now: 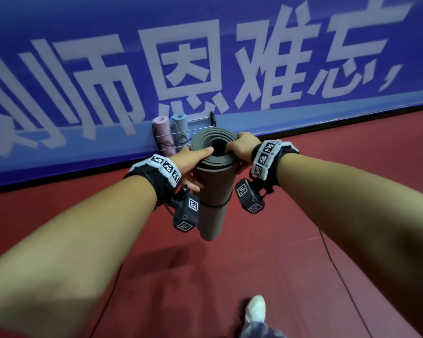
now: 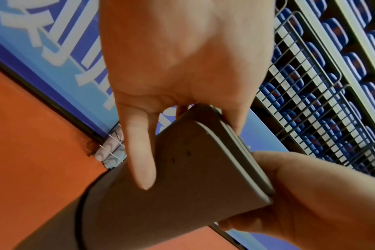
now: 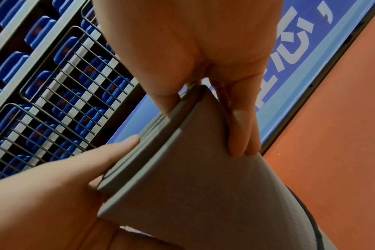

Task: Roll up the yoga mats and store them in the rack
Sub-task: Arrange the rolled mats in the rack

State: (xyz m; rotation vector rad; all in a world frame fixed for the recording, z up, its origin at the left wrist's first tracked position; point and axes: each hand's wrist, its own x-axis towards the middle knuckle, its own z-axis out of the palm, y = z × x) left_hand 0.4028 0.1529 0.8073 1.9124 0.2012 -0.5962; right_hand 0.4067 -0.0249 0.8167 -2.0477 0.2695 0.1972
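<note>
Head cam looks down over both forearms at the rolled grey mat (image 1: 211, 181), while each wrist cam shoots up along its palm, super close to that mat.

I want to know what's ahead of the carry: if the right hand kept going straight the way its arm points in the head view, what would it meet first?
Probably the wire rack by the blue banner; depth is unclear. The right hand grips the grey mat.
</note>
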